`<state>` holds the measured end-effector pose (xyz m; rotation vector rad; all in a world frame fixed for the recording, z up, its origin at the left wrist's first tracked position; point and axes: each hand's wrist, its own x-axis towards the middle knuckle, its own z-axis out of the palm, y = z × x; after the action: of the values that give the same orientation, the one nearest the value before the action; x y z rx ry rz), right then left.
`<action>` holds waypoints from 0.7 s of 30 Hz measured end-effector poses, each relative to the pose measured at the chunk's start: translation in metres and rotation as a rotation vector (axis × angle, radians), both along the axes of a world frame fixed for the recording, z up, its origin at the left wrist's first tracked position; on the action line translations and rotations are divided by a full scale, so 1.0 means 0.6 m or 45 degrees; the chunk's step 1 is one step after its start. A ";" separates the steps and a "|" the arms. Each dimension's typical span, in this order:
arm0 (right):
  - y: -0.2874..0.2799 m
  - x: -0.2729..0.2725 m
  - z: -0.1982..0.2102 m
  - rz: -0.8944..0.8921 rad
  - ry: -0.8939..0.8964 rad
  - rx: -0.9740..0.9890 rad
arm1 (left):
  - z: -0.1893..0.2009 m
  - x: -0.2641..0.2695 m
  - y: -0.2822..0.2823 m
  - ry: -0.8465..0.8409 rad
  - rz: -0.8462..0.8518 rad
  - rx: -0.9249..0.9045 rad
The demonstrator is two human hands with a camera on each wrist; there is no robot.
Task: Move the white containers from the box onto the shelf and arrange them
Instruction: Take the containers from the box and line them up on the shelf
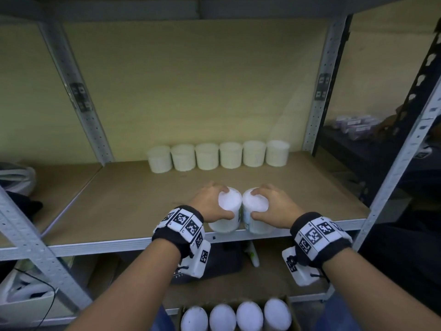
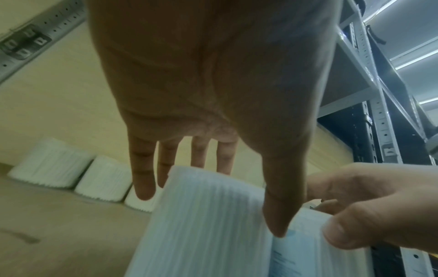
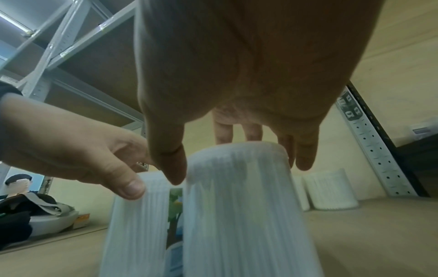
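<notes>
Two white ribbed containers stand side by side, touching, at the front edge of the wooden shelf (image 1: 133, 211). My left hand (image 1: 225, 202) grips the left container (image 1: 224, 225) from above by its lid, thumb toward me. My right hand (image 1: 256, 203) grips the right container (image 1: 259, 226) the same way. The left wrist view shows fingers and thumb straddling the lid of the left container (image 2: 203, 243). In the right wrist view the right container (image 3: 241, 215) is held likewise. Several more containers (image 1: 218, 156) line the shelf's back. The cardboard box (image 1: 294, 317) below me holds several others (image 1: 249, 315).
Grey perforated uprights (image 1: 319, 87) frame the shelf, and a slanted one (image 1: 35, 247) crosses the front left. A dark bag (image 1: 214, 261) and a white bottle (image 1: 253, 255) lie on the lower shelf. A dark rack with purple packets (image 1: 355, 125) stands to the right.
</notes>
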<state>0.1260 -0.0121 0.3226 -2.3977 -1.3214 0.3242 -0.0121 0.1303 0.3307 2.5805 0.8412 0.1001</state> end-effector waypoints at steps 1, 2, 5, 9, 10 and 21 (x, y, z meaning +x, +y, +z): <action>-0.002 -0.002 0.001 0.004 -0.023 -0.014 | 0.000 -0.002 0.000 0.017 -0.011 0.014; -0.005 -0.004 0.003 0.007 -0.051 -0.024 | 0.000 -0.005 -0.001 0.032 -0.021 0.038; -0.014 -0.012 0.011 0.027 -0.132 -0.011 | 0.001 -0.017 -0.010 -0.017 -0.043 0.108; -0.021 -0.018 0.019 0.057 -0.145 -0.024 | 0.000 -0.029 -0.021 -0.116 -0.087 0.125; -0.023 -0.019 0.020 0.057 -0.150 -0.042 | 0.001 -0.030 -0.023 -0.117 -0.094 0.136; -0.020 0.014 0.019 -0.015 -0.154 -0.036 | 0.001 0.016 -0.020 -0.139 -0.129 0.136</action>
<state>0.1342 -0.0238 0.3339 -2.4819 -1.3623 0.1989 -0.0025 0.1183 0.3316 2.6842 0.6810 0.2601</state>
